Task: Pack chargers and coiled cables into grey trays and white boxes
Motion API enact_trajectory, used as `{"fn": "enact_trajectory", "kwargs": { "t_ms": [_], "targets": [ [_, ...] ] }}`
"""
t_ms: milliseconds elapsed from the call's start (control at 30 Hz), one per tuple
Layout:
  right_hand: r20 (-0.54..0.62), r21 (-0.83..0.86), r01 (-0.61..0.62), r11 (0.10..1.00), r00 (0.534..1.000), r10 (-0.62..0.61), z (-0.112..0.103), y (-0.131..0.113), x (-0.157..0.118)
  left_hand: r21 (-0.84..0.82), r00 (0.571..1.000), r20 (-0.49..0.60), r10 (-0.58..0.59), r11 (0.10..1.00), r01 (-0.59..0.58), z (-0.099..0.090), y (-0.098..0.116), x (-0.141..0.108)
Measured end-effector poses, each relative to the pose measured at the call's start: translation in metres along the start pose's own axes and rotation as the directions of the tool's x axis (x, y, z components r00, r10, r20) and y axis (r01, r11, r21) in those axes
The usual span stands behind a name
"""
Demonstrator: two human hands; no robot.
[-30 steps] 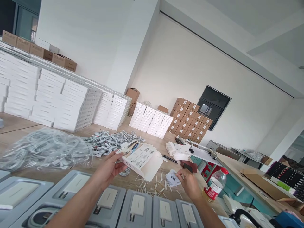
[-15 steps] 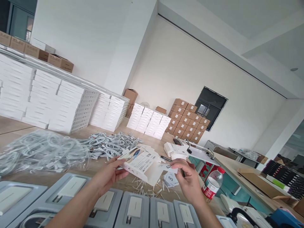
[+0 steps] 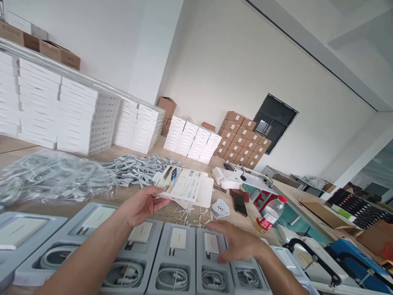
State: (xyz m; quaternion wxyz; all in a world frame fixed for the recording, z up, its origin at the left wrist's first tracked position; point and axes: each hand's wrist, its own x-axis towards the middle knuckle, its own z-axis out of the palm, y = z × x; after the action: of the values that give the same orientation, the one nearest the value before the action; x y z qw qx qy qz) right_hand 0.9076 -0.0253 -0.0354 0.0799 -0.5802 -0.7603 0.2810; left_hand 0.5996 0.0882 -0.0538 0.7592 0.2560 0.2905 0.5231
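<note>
Now, left hand (image 3: 145,206) pinches an unclosed box (image 3: 187,185), mid-frame; right hand (image 3: 238,241) hovers empty, fingers loose, over filled trays (image 3: 188,260), lower-frame.

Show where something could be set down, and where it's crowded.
Bare tabletop shows between the phone, bottle and right hand, and, far left, between tall white stacks and bagged cables. Crowded: paper scraps, loose cables, trays.

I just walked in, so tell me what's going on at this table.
A person's left hand holds a printed white carton, a flap sticking out at its right end. The right hand, with no item visible in it, is open over gray trays holding white plug adapters and coiled cables. Beyond the trays lie a heap of loose cables and a pile of printed cards beside a phone.
</note>
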Motion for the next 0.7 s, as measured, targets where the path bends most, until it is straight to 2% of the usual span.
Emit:
{"fn": "enact_trajectory", "kwargs": {
  "t_ms": [67,133,200,300,433,500,567,633,700],
  "targets": [
    [0.112,-0.101,-0.052,0.994,0.992,0.063,0.009,0.006,-0.004,0.001,1.000,0.017,-0.023,1.000,0.023,0.002,0.000,-0.001],
    [0.125,-0.155,-0.093,0.984,0.986,0.113,0.018,0.009,-0.005,-0.006,0.999,0.012,-0.037,0.999,0.037,0.003,0.000,-0.001],
    [0.081,-0.160,-0.102,0.982,0.990,0.116,0.025,0.010,-0.003,-0.009,0.999,0.008,-0.031,0.999,0.031,0.003,0.000,-0.002],
    [0.001,-0.155,-0.029,0.987,1.000,0.029,0.031,0.008,-0.001,0.004,1.000,-0.013,-0.022,1.000,0.022,0.003,0.001,-0.001],
    [-0.162,-0.138,0.079,0.987,0.982,-0.102,0.021,0.009,-0.007,0.020,0.997,-0.071,-0.013,1.000,0.015,0.001,0.002,-0.001],
    [-0.296,-0.103,0.109,0.989,0.946,-0.135,0.005,0.012,-0.012,0.029,0.996,-0.094,-0.004,1.000,0.007,0.001,0.002,-0.001],
    [-0.438,-0.044,0.107,0.993,0.892,-0.115,-0.015,0.014,-0.012,0.042,0.995,-0.100,0.007,0.999,-0.003,0.001,0.000,-0.001],
    [-0.574,0.008,0.069,0.998,0.817,-0.052,-0.034,0.015,-0.007,0.049,0.997,-0.080,0.017,0.999,-0.013,0.002,-0.002,-0.001],
    [-0.702,0.018,-0.003,1.000,0.712,0.015,-0.049,0.013,0.003,0.045,0.999,-0.050,0.017,0.999,-0.015,0.004,-0.006,-0.002]
  ]
}}
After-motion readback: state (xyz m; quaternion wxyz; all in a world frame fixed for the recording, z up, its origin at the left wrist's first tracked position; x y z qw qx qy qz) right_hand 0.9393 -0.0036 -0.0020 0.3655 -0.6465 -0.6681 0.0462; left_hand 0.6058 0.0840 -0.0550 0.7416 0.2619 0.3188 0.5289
